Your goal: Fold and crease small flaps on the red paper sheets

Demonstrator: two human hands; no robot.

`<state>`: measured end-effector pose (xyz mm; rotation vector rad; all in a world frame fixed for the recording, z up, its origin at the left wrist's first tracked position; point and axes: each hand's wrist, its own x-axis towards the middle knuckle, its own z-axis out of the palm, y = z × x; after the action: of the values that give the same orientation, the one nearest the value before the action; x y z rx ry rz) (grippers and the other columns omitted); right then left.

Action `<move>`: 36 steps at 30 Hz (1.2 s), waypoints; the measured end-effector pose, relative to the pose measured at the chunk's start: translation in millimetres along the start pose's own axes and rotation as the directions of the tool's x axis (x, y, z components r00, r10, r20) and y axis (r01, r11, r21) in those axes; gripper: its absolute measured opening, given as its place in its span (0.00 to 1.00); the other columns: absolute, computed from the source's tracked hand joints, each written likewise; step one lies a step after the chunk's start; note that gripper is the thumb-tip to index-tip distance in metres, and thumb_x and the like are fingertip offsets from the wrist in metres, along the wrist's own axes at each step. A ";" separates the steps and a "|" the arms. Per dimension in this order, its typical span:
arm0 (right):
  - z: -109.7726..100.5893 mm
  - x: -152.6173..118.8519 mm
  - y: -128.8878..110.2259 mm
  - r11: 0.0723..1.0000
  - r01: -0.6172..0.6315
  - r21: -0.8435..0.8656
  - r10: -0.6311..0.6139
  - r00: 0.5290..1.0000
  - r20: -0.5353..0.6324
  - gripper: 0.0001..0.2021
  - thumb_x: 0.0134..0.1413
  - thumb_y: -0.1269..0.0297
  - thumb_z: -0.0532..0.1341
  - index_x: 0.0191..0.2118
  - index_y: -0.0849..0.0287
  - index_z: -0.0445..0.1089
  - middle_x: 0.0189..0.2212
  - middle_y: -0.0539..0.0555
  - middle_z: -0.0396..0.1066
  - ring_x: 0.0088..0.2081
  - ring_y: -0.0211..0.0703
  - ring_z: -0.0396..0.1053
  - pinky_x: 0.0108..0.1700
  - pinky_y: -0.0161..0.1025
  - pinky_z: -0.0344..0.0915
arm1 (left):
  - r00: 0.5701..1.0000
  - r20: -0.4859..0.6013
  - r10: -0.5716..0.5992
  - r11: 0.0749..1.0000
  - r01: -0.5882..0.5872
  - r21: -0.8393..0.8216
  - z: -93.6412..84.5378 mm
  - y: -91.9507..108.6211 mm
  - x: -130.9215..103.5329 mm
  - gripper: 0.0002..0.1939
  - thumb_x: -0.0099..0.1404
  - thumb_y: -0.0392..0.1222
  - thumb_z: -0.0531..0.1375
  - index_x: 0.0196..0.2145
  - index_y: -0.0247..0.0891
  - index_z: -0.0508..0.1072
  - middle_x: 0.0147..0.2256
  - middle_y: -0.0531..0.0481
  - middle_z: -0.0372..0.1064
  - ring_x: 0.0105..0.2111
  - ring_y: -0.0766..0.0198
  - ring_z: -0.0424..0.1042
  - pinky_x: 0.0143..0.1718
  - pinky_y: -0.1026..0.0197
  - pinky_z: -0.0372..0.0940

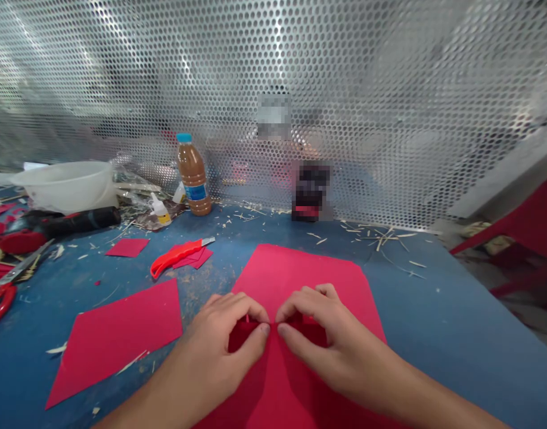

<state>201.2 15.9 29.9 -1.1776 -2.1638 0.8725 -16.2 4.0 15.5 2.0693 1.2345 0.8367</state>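
A large sheet of red paper (313, 274) lies on the blue table in front of me. Across its middle, a raised fold or edge of the paper runs between my hands. My left hand (229, 333) pinches this edge between thumb and fingers. Close beside it, my right hand (327, 333) pinches the same edge, the two thumb tips nearly meeting. Behind the fingers, part of the raised edge is hidden. To the left lies a separate red paper piece (121, 333). An orange utility knife (177, 256) with its blade out rests on small red paper pieces (199, 259).
A brown-filled bottle (193, 179) and a small glue bottle (159, 210) stand near the perforated metal wall (367, 107). Farther left are a white bowl (70, 187), a black-and-red tool (63, 226) and red-handled scissors (3, 307). Wood slivers (387, 238) litter the table (456, 333).
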 end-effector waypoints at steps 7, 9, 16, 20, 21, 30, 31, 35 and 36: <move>-13.1 5.5 1.5 0.829 -0.298 0.474 0.163 0.939 0.304 0.09 0.64 0.58 0.63 0.38 0.57 0.75 0.33 0.49 0.74 0.35 0.40 0.67 0.37 0.36 0.62 | 0.942 0.233 -0.242 0.831 0.325 -0.451 -3.0 5.0 0.4 0.10 0.72 0.47 0.59 0.36 0.40 0.75 0.34 0.53 0.75 0.35 0.63 0.72 0.34 0.63 0.64; -13.1 7.0 1.0 0.814 -0.308 0.492 0.162 0.934 0.317 0.09 0.65 0.57 0.63 0.38 0.57 0.75 0.33 0.48 0.73 0.34 0.39 0.66 0.36 0.36 0.62 | 0.926 0.274 -0.260 0.808 0.364 -0.464 -3.9 6.4 -0.3 0.11 0.73 0.48 0.58 0.37 0.40 0.74 0.35 0.53 0.74 0.35 0.63 0.71 0.34 0.63 0.63; -4.1 -4.5 -7.7 0.993 0.090 -0.079 -0.088 0.996 0.034 0.06 0.65 0.68 0.60 0.35 0.56 0.72 0.31 0.48 0.74 0.34 0.42 0.66 0.48 0.45 0.57 | 0.973 -0.025 0.229 0.953 -0.220 0.208 -2.4 9.0 -5.6 0.05 0.72 0.33 0.58 0.37 0.40 0.71 0.35 0.53 0.74 0.36 0.59 0.70 0.42 0.55 0.59; -1.8 -15.2 -8.9 0.878 0.310 -0.365 -0.334 0.942 -0.002 0.08 0.68 0.70 0.58 0.37 0.57 0.73 0.33 0.52 0.76 0.35 0.45 0.66 0.47 0.47 0.54 | 0.900 -0.037 0.434 0.840 -0.389 0.378 -2.8 12.7 -8.1 0.06 0.71 0.30 0.57 0.38 0.39 0.70 0.36 0.51 0.74 0.36 0.58 0.69 0.43 0.54 0.58; -2.3 -16.5 -9.9 0.870 0.326 -0.371 -0.355 0.935 -0.011 0.09 0.68 0.71 0.58 0.37 0.57 0.73 0.33 0.53 0.77 0.35 0.45 0.67 0.47 0.47 0.54 | 0.913 -0.033 0.406 0.865 -0.372 0.335 -3.4 14.3 -8.5 0.06 0.71 0.29 0.57 0.38 0.39 0.70 0.35 0.52 0.74 0.36 0.59 0.69 0.43 0.55 0.59; -9.3 -9.4 -21.0 0.996 0.044 0.081 -0.048 0.997 0.052 0.06 0.66 0.66 0.63 0.35 0.51 0.73 0.33 0.44 0.76 0.36 0.40 0.71 0.58 0.49 0.54 | 0.991 -0.033 0.130 0.991 -0.130 0.010 -5.0 20.1 -10.7 0.09 0.65 0.29 0.57 0.32 0.43 0.68 0.31 0.62 0.70 0.32 0.67 0.69 0.43 0.57 0.59; -9.0 -9.0 -20.6 0.994 0.021 0.108 -0.028 0.998 0.062 0.07 0.67 0.66 0.62 0.35 0.51 0.73 0.33 0.43 0.76 0.36 0.41 0.71 0.61 0.52 0.52 | 0.993 -0.033 0.113 0.994 -0.113 -0.001 -4.9 20.0 -11.1 0.09 0.65 0.30 0.57 0.32 0.43 0.68 0.31 0.62 0.70 0.32 0.67 0.69 0.44 0.57 0.59; -7.6 -8.4 -14.0 0.992 -0.019 0.127 0.008 0.996 0.089 0.06 0.67 0.63 0.62 0.36 0.50 0.73 0.34 0.43 0.76 0.38 0.42 0.72 0.68 0.61 0.44 | 0.999 0.032 0.028 0.999 -0.028 -0.015 -7.7 19.0 -10.4 0.07 0.69 0.34 0.57 0.34 0.45 0.70 0.33 0.60 0.72 0.35 0.63 0.72 0.46 0.54 0.62; -7.1 -7.4 -10.3 0.994 -0.017 0.110 0.007 0.995 0.096 0.06 0.68 0.62 0.62 0.37 0.50 0.72 0.35 0.44 0.76 0.38 0.43 0.72 0.69 0.62 0.43 | 0.998 0.055 0.010 1.000 -0.010 0.003 -8.9 17.4 -9.5 0.06 0.70 0.36 0.57 0.36 0.46 0.70 0.34 0.59 0.73 0.36 0.62 0.72 0.45 0.53 0.63</move>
<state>204.4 7.2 41.1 -1.1157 -2.1549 1.0604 -17.2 -10.1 32.0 2.0888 1.1973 0.7775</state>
